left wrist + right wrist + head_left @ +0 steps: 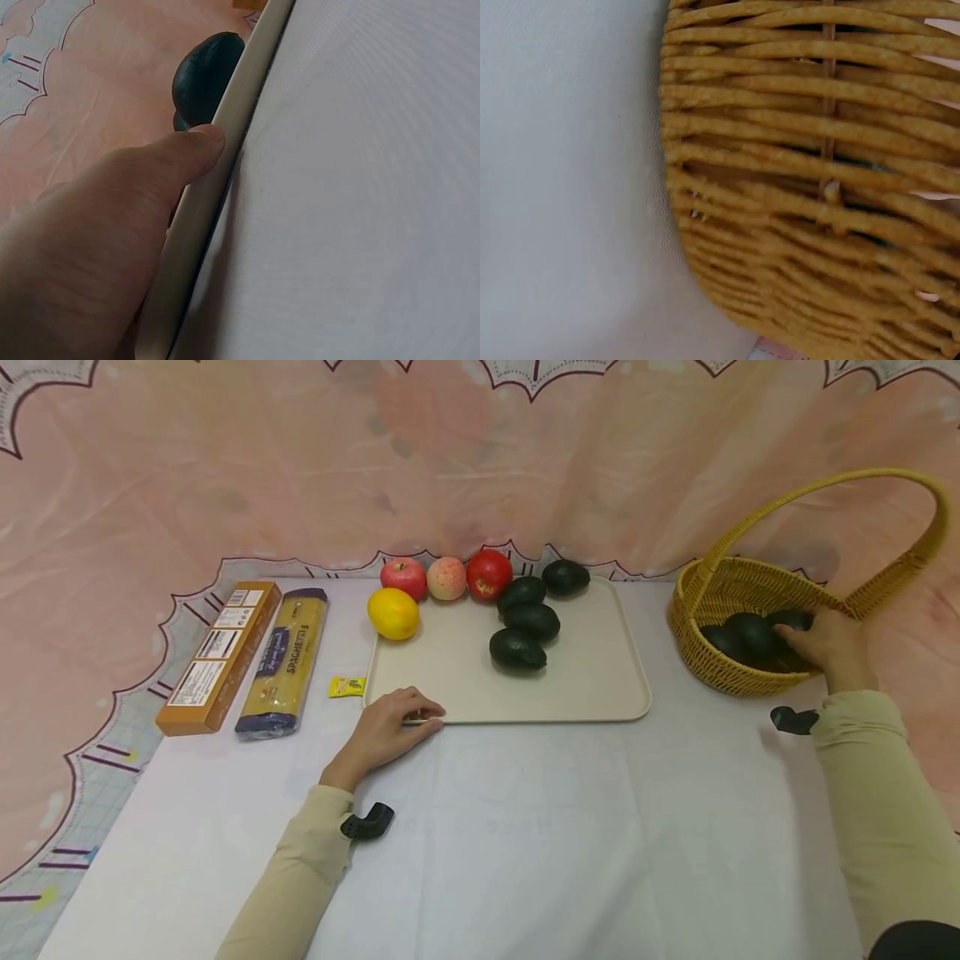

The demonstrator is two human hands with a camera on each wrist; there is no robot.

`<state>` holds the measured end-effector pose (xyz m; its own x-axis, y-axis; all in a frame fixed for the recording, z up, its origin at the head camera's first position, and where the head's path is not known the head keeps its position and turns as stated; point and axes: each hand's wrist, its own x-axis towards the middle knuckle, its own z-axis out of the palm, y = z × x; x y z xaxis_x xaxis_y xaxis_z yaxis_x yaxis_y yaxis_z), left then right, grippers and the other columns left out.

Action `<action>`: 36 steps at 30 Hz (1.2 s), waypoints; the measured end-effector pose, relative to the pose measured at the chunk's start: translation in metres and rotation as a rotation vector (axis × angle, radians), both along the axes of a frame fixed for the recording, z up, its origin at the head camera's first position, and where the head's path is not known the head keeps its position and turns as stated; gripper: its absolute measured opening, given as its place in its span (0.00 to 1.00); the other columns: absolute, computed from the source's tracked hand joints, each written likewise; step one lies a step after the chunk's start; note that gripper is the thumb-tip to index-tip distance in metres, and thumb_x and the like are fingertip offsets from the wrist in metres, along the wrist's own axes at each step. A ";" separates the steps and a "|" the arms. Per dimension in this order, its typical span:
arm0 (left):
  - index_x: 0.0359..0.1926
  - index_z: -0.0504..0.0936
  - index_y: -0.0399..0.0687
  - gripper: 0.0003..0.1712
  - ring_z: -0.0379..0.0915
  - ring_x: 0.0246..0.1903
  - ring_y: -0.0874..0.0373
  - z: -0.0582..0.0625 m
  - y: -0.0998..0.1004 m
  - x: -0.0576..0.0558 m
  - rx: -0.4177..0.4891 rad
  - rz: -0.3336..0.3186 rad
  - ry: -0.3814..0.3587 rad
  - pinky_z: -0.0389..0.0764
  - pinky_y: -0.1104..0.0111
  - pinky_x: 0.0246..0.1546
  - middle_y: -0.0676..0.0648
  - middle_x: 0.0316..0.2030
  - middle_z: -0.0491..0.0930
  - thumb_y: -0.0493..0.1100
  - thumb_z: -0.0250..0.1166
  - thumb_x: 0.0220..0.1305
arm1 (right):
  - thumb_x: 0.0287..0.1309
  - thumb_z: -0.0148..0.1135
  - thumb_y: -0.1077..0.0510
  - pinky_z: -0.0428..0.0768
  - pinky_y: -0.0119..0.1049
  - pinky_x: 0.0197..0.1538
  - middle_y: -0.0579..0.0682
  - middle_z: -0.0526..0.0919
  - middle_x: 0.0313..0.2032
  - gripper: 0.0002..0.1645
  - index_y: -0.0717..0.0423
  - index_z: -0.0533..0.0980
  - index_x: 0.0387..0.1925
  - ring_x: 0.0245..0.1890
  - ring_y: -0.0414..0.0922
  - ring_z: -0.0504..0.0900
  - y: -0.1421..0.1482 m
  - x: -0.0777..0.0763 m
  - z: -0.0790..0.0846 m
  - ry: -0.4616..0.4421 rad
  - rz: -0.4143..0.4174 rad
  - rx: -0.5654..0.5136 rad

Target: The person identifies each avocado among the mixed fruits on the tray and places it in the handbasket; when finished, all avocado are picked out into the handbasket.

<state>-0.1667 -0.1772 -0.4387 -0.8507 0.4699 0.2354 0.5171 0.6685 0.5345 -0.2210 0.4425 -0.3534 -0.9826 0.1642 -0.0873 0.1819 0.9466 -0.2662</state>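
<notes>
At the near-left edge of the cream tray [592, 697], my left hand [386, 727] holds the rim, fingers over it and thumb along the outside. The left wrist view shows that thumb [202, 150] against the rim, with a dark avocado [206, 79] beyond. My right hand [836, 643] reaches into the wicker basket [720, 672] and grips a dark avocado [791, 617]; its fingertips are partly hidden. More avocados [752, 635] lie beside it. Only the basket's woven side [802, 180] and the cloth fill the right wrist view.
Several avocados [517, 649] lie on the tray. Along its back left are a red apple [403, 578], a peach [447, 578], a pomegranate [489, 573] and a lemon [393, 614]. Left are a yellow packet [347, 687], a spaghetti pack [285, 660] and an orange-brown box [217, 660].
</notes>
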 end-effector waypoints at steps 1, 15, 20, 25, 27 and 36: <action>0.42 0.84 0.59 0.10 0.73 0.35 0.65 0.000 0.000 0.000 0.001 0.001 0.000 0.75 0.68 0.39 0.59 0.34 0.78 0.50 0.67 0.59 | 0.65 0.42 0.38 0.60 0.66 0.57 0.83 0.63 0.50 0.46 0.81 0.57 0.59 0.51 0.75 0.63 0.000 0.000 0.000 -0.002 0.001 0.000; 0.41 0.84 0.59 0.09 0.73 0.35 0.65 0.000 -0.002 0.001 -0.002 0.007 -0.001 0.75 0.68 0.38 0.59 0.34 0.78 0.50 0.67 0.58 | 0.66 0.41 0.38 0.58 0.66 0.59 0.83 0.59 0.56 0.48 0.80 0.52 0.63 0.55 0.76 0.59 -0.007 0.002 0.001 0.011 -0.033 -0.076; 0.41 0.84 0.60 0.09 0.72 0.34 0.66 0.000 -0.002 0.001 0.000 -0.004 0.019 0.75 0.69 0.38 0.59 0.33 0.77 0.49 0.68 0.58 | 0.65 0.43 0.41 0.59 0.65 0.59 0.80 0.62 0.58 0.44 0.77 0.55 0.64 0.57 0.74 0.60 -0.010 0.006 -0.003 0.125 -0.066 -0.153; 0.41 0.84 0.59 0.09 0.72 0.34 0.66 0.000 -0.003 0.001 0.001 -0.009 0.024 0.75 0.69 0.37 0.59 0.33 0.77 0.49 0.68 0.58 | 0.65 0.45 0.45 0.59 0.62 0.60 0.77 0.65 0.58 0.40 0.74 0.58 0.64 0.58 0.72 0.63 -0.014 0.011 -0.009 0.258 -0.116 -0.221; 0.41 0.84 0.59 0.09 0.72 0.34 0.66 0.000 -0.003 0.001 -0.002 -0.007 0.023 0.75 0.69 0.37 0.59 0.33 0.77 0.49 0.68 0.58 | 0.65 0.46 0.46 0.61 0.61 0.60 0.76 0.67 0.58 0.38 0.73 0.59 0.64 0.57 0.70 0.65 -0.018 0.012 -0.009 0.296 -0.129 -0.230; 0.41 0.84 0.60 0.09 0.72 0.34 0.66 -0.003 -0.002 0.000 0.004 -0.003 0.021 0.75 0.69 0.37 0.59 0.33 0.77 0.49 0.68 0.58 | 0.63 0.49 0.44 0.67 0.35 0.50 0.65 0.74 0.52 0.34 0.65 0.66 0.61 0.41 0.35 0.72 -0.046 0.017 -0.005 0.398 -0.136 -0.258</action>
